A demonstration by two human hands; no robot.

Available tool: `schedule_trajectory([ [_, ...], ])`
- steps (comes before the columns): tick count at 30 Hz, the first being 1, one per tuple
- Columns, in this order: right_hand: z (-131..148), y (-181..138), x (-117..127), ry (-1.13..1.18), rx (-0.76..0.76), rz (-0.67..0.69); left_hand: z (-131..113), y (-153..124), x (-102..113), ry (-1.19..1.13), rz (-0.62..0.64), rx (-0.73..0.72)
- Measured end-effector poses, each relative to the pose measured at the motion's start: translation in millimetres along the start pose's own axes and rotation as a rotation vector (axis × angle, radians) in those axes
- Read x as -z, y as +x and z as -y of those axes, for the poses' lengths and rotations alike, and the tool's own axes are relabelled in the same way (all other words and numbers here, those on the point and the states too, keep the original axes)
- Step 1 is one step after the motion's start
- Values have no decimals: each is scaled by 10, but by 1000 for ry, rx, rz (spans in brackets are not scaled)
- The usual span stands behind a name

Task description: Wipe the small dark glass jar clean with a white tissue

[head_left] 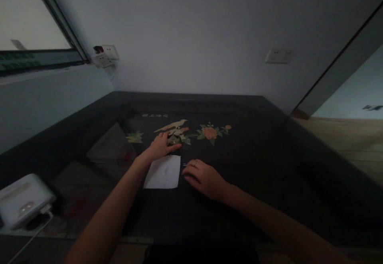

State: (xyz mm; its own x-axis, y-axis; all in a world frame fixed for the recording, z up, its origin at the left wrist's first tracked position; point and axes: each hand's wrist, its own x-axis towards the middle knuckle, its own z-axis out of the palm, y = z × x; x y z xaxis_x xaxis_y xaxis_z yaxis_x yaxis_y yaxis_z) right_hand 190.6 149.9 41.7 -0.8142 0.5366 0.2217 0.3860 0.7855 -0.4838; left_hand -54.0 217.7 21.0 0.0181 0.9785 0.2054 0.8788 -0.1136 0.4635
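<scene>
A white sheet of paper (164,172) lies flat on a dark table (254,164) painted with a bird and flowers. My left hand (161,146) reaches past the sheet's far edge, fingers curled around a small shiny object (173,139) that the dim light keeps me from naming. My right hand (202,177) rests palm down just right of the paper, fingers bent and touching the tabletop, a ring on one finger. Something small and pale shows between the paper and this hand's fingertips.
A white device (22,200) with a cable sits at the table's left front corner. Wall sockets (104,54) hang at the back left, another socket (279,56) at the back right. A window is on the left, a wooden floor beyond the table's right side.
</scene>
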Motion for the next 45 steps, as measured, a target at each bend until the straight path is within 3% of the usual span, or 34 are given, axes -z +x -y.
schedule_trajectory([
  [6, 66, 164, -226, -206, 112, -14, 81, -24, 43, -2, 91, 3],
  [16, -25, 109, -289, -276, 82, 193, 84, 13, 53, -48, 89, 19],
  [23, -138, -92, -156, -286, 49, 213, -121, -34, -84, -114, 59, -41],
  [31, -358, -563, 161, -282, -54, 218, -453, -128, -383, -229, 60, -187],
  [38, -496, -979, 286, -256, -92, 105, -656, -209, -555, -283, 59, -167],
  [45, -575, -1104, 372, -169, -127, 46, -689, -225, -565, -311, 63, -134],
])
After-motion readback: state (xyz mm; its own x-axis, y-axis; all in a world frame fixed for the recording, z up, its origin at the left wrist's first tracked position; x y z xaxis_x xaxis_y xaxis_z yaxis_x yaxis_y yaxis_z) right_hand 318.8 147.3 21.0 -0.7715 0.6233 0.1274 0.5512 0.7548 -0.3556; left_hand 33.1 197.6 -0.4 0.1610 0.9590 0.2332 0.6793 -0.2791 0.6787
